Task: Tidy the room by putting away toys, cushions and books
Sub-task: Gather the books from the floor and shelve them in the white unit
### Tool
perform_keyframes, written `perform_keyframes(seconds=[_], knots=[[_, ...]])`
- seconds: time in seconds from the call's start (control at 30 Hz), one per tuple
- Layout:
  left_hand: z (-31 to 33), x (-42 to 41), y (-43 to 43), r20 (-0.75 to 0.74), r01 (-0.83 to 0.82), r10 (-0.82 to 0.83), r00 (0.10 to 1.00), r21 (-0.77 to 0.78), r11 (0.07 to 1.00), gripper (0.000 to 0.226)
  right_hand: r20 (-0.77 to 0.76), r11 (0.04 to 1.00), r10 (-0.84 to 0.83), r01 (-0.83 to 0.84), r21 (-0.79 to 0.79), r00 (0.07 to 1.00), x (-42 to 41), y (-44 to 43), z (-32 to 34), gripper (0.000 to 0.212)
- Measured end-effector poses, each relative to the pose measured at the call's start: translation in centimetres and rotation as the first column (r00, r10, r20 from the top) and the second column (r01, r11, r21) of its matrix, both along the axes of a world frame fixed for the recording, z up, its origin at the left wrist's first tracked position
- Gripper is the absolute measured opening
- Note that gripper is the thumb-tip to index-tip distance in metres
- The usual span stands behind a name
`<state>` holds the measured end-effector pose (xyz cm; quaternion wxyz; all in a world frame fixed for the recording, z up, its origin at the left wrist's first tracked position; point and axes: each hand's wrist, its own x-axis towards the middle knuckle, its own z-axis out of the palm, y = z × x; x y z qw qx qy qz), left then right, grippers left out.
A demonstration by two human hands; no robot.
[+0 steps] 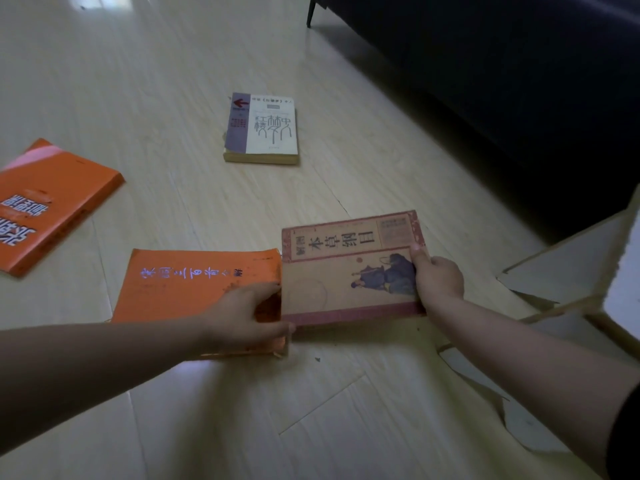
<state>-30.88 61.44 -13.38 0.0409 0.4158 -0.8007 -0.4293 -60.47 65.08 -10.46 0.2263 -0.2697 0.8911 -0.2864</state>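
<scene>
Several books lie on the pale wood floor. A tan book with a red border (343, 275) is held slightly off the floor between both hands. My right hand (438, 277) grips its right edge, thumb on the cover. My left hand (247, 315) grips its left edge and lies over the corner of an orange book (187, 285) flat beneath it. A white and purple book (265, 128) lies farther off in the middle. Another orange book (45, 202) lies at the left edge.
A dark sofa (502, 81) with a thin black leg fills the upper right. A white board structure with a wood-coloured edge (571, 268) stands at the right, close to my right forearm. Torn floor covering shows beside it at the lower right.
</scene>
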Motion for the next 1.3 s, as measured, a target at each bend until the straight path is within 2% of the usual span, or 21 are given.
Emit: perform_keyframes(seconds=[0.03,0.07,0.13,0.17,0.23,0.27,0.3,0.37,0.43,0.6,0.7,0.77,0.87,0.97,1.03,1.13,1.3], knots=[[0.4,-0.3,0.3,-0.046,-0.089,0.093,0.995,0.075,0.993,0.051,0.006,0.999,-0.026,0.026,-0.045,1.000,0.1,-0.1,0.5,0.054],[0.8,-0.5,0.3,-0.082,-0.168,0.182,0.980,0.154,0.974,0.053,0.023,0.994,-0.059,0.061,-0.090,0.998,0.3,-0.3,1.0,0.055],[1.4,-1.0,0.3,-0.132,-0.287,0.342,0.930,0.320,0.903,0.072,0.094,0.980,-0.103,0.117,-0.160,0.990,0.9,-0.7,2.2,0.055],[1.6,-1.2,0.1,-0.164,-0.333,0.429,0.888,0.416,0.846,0.074,0.136,0.975,-0.108,0.132,-0.179,0.985,1.3,-0.8,2.7,0.054],[2.7,-1.5,-0.2,-0.198,-0.389,0.613,0.765,0.617,0.684,0.061,0.196,0.972,-0.088,0.128,-0.198,0.977,2.4,-0.8,3.3,0.052],[3.3,-1.5,-0.5,-0.211,-0.396,0.675,0.707,0.673,0.625,0.052,0.210,0.973,-0.069,0.111,-0.200,0.975,3.2,-0.8,3.5,0.051],[3.7,-1.2,-0.9,-0.220,-0.419,0.710,0.669,0.677,0.605,0.043,0.213,0.976,-0.049,0.092,-0.198,0.976,4.1,-0.6,3.5,0.051],[4.2,-0.1,-1.4,-0.228,-0.502,0.753,0.617,0.623,0.600,0.025,0.191,0.982,0.004,0.032,-0.185,0.982,5.9,-0.2,3.0,0.050],[3.8,1.7,-1.5,-0.234,-0.565,0.777,0.584,0.571,0.596,0.017,0.181,0.985,0.066,-0.035,-0.167,0.981,7.7,0.3,2.0,0.051],[2.1,6.4,0.0,-0.154,-0.698,0.821,0.550,0.455,0.553,0.024,0.237,0.974,0.200,-0.167,-0.151,0.951,12.1,0.2,-0.3,0.044],[1.4,9.0,-0.3,-0.056,-0.819,0.847,0.529,0.230,0.526,0.027,0.306,0.957,0.290,-0.270,-0.108,0.907,14.4,-0.1,-1.3,0.030],[0.8,10.2,-0.9,-0.024,-0.850,0.855,0.518,0.094,0.518,0.024,0.359,0.940,0.334,-0.338,-0.053,0.872,15.5,-0.1,-2.1,0.027],[0.0,11.0,-1.5,0.024,-0.851,0.853,0.522,-0.058,0.522,0.037,0.384,0.902,0.387,-0.431,0.032,0.838,16.8,-0.2,-2.9,0.025],[-1.0,11.7,-1.9,0.093,-0.850,0.854,0.512,-0.092,0.519,0.039,0.338,0.860,0.463,-0.508,0.055,0.820,17.6,-0.3,-3.3,0.026],[-1.5,12.2,-2.0,0.155,-0.844,0.848,0.507,-0.112,0.525,0.045,0.247,0.833,0.520,-0.549,0.065,0.818,18.0,-0.4,-3.4,0.027],[-1.6,12.8,-2.1,0.262,-0.790,0.812,0.522,-0.212,0.576,0.048,0.130,0.812,0.559,-0.572,0.113,0.819,18.1,-1.0,-3.6,0.036],[-1.5,12.1,-1.9,0.242,-0.773,0.763,0.599,-0.075,0.631,0.051,0.187,0.816,0.545,-0.569,0.106,0.817,17.7,-1.2,-4.1,0.036]])
